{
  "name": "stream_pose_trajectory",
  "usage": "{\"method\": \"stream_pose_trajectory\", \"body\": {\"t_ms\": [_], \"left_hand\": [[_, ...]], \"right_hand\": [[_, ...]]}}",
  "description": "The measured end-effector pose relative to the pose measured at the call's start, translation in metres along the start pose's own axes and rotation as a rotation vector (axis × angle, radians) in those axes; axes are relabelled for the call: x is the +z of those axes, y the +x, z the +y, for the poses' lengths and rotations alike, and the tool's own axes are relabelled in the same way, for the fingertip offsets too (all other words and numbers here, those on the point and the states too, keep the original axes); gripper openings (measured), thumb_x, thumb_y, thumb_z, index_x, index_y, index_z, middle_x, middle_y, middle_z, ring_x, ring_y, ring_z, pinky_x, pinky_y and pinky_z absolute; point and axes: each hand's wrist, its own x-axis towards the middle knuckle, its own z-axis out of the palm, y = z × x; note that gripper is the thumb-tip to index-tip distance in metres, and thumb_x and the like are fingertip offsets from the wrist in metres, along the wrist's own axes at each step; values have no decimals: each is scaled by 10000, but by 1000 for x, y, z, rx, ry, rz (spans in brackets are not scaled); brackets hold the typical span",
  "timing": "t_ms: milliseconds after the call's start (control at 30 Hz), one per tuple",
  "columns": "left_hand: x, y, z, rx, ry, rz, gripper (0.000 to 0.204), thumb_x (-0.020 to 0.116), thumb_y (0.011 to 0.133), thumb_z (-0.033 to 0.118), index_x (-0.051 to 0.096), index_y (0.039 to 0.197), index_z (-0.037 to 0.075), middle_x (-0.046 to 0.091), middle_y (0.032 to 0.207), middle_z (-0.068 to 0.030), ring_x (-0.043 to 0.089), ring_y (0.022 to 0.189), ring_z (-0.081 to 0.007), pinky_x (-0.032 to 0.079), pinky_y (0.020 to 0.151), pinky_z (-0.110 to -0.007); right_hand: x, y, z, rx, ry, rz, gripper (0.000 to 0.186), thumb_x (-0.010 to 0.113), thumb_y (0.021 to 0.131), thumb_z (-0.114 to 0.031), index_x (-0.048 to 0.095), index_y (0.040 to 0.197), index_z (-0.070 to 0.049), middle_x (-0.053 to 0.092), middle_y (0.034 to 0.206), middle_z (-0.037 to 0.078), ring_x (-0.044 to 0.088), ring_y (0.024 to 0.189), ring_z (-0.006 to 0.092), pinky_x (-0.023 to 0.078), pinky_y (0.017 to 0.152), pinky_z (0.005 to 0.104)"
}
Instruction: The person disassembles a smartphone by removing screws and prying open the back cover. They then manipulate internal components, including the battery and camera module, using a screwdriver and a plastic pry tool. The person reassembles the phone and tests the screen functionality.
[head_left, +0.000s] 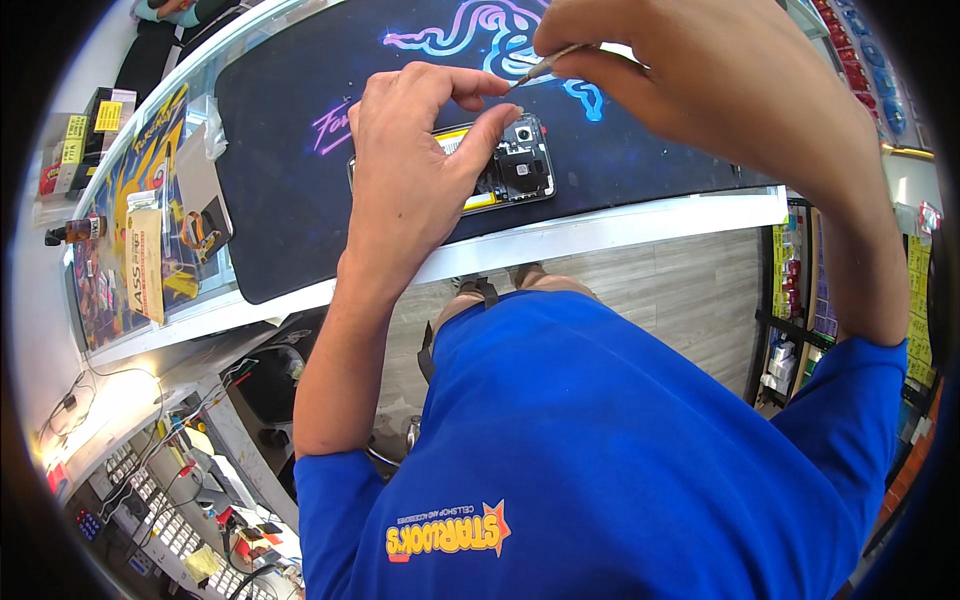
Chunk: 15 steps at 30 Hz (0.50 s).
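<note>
An opened phone (523, 172) lies on the dark mat, its back off, with a camera module, dark inner parts and a yellow-edged battery showing. My left hand (405, 165) arches over the phone and hides much of its left half. Its thumb and forefinger are curved with a gap between their tips. From the upper right comes my right hand (640, 60), closed round a slender pointed metal tool (545, 67). The tool's dark tip is at the left forefinger's end, above the phone. Whether a tiny part is at that tip, I cannot tell.
The dark mat (285, 215) with a bright printed design covers a counter with a white front edge (620, 222). At left are a small dark bottle (75, 231) and a beige packet (146, 265). Stocked shelves (790, 290) stand at right; a cluttered workbench (215, 480) is lower left.
</note>
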Motion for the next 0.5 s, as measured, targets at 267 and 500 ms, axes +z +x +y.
{"method": "stream_pose_trajectory", "body": {"t_ms": [267, 500], "left_hand": [[2, 1, 4, 48, -43, 54, 108, 862, 966, 202, 836, 1054, 144, 730, 951, 32, 615, 1065, -207, 392, 1012, -422], [-4, 4, 10, 27, -109, 18, 104, 867, 956, 215, 845, 1025, 141, 741, 943, 19, 621, 1058, -211, 409, 1004, -410]], "right_hand": [[-2, -5, 0, 46, 6, -57, 133, 721, 911, -65, 765, 845, 42, 715, 847, 157, 736, 768, 312, 604, 728, 425], [5, -10, 1, -132, -156, 109, 63, 755, 858, -3, 743, 832, 52, 689, 831, 160, 719, 784, 309, 591, 752, 424]]}}
